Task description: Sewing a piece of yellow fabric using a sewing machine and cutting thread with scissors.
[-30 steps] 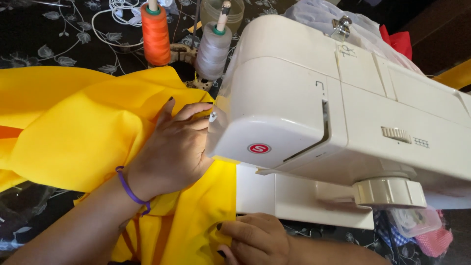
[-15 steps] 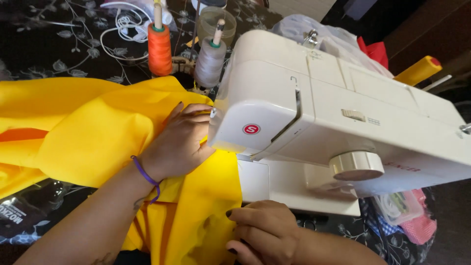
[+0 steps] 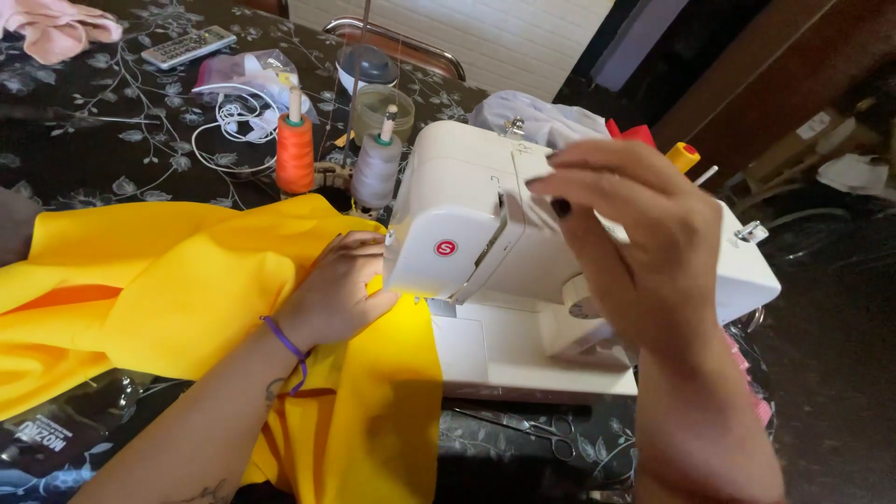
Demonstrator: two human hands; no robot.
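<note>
Fingers of left hand [image 3: 341, 289] flat on yellow fabric [image 3: 187, 289]; right hand [image 3: 635, 233] half-curled, fingertips hiding sewing machine [image 3: 467, 243].

Light: your view is bright, lit by daylight from the rear.
Shadows: soft beneath the yellow fabric [image 3: 187, 289].
Blur: your raised right hand [image 3: 635, 243] looks slightly soft.

Black table [image 3: 112, 140] with pale flower pattern. Bears white sewing machine [image 3: 523, 261], yellow cloth [image 3: 159, 289] spread at left, orange thread cone [image 3: 295, 154] and grey thread cone [image 3: 376, 170] side by side, tangled white cable [image 3: 229, 131], remote control [image 3: 189, 47], pink cloth [image 3: 65, 26] far corner, scissors [image 3: 532, 434] near front edge.
</note>
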